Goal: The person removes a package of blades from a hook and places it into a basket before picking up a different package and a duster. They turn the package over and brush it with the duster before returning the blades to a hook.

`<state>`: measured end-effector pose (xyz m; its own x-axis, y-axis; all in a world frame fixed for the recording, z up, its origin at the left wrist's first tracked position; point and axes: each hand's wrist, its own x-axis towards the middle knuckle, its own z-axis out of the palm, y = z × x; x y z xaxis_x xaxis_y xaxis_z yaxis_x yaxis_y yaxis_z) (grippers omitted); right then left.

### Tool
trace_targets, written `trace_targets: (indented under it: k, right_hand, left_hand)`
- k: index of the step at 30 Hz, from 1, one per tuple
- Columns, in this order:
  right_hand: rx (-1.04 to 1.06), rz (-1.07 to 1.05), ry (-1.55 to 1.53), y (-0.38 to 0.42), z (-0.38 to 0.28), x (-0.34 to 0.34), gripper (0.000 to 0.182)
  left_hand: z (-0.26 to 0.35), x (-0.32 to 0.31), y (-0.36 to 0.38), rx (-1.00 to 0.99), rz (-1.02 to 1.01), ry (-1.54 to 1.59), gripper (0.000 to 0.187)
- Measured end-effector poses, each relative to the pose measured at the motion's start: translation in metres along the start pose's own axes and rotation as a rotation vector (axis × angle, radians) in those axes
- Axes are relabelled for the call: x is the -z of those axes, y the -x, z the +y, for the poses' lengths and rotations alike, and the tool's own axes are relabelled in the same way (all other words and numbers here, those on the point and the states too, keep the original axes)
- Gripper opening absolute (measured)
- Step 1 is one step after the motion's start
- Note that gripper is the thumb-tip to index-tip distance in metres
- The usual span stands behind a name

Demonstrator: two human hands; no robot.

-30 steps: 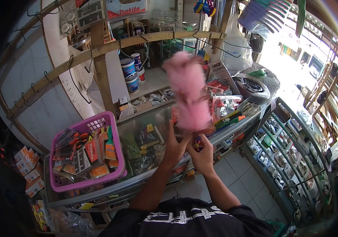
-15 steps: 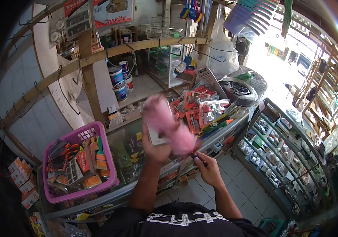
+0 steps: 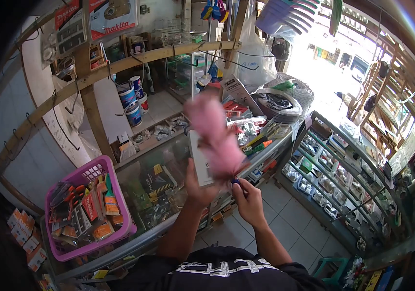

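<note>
My right hand [image 3: 248, 201] is closed round the dark blue handle end of a pink duster [image 3: 219, 145]. The fluffy head is smeared by motion and slants up to the left. In my left hand [image 3: 199, 188] I grip a flat white package [image 3: 198, 162] by its lower end, tilted over the glass counter [image 3: 142, 182]. Part of the package's face is hidden behind the duster. Beyond the duster, red-and-clear blister packs [image 3: 246, 127] lie piled on the counter.
A purple basket [image 3: 130, 228] of paintbrushes and packaged tools stands on the counter at left. Coiled hose [image 3: 304, 97] sits at the counter's far end. Wire hooks stick out from a wooden rail [image 3: 120, 65] above. A glass shelf case [image 3: 338, 169] stands at right.
The view has shifted, so surroundings sit further left. The duster now covers the package's right side and some blister packs; more of the package's white face shows. Both hands keep their holds.
</note>
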<state>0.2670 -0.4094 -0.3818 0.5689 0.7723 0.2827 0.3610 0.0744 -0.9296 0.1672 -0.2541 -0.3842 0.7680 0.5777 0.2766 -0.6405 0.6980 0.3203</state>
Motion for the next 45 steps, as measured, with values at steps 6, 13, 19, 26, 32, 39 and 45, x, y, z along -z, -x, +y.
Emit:
trace_targets:
  k: [6, 13, 19, 26, 32, 39, 45]
  right_hand:
    - [0.046, -0.118, 0.041, -0.002, -0.005, 0.010, 0.028]
    - [-0.028, -0.216, 0.060, 0.004, 0.002, 0.014, 0.034]
    - [-0.003, -0.169, 0.137, -0.005, -0.001, -0.013, 0.034]
    - [0.179, -0.213, 0.136, -0.025, -0.016, -0.037, 0.038]
    - [0.145, -0.208, 0.148, -0.033, -0.006, -0.038, 0.038]
    - [0.102, -0.325, 0.064, -0.033, -0.032, -0.078, 0.038]
    - [0.273, -0.434, 0.043, -0.010, -0.046, -0.122, 0.039]
  left_hand:
    - [0.019, -0.013, -0.003, 0.037, -0.174, 0.213, 0.082]
    - [0.039, 0.000, 0.005, -0.440, -0.005, -0.176, 0.069]
    - [0.063, 0.053, 0.019, -0.399, -0.039, 0.011, 0.064]
    - [0.066, 0.007, 0.043, -0.181, 0.092, -0.139, 0.085]
    - [0.094, 0.017, 0.056, -0.214, 0.022, -0.032, 0.075]
    - [0.101, 0.010, 0.073, -0.342, 0.123, -0.027, 0.072]
    - [0.113, 0.014, 0.058, -0.338, -0.108, 0.122, 0.080]
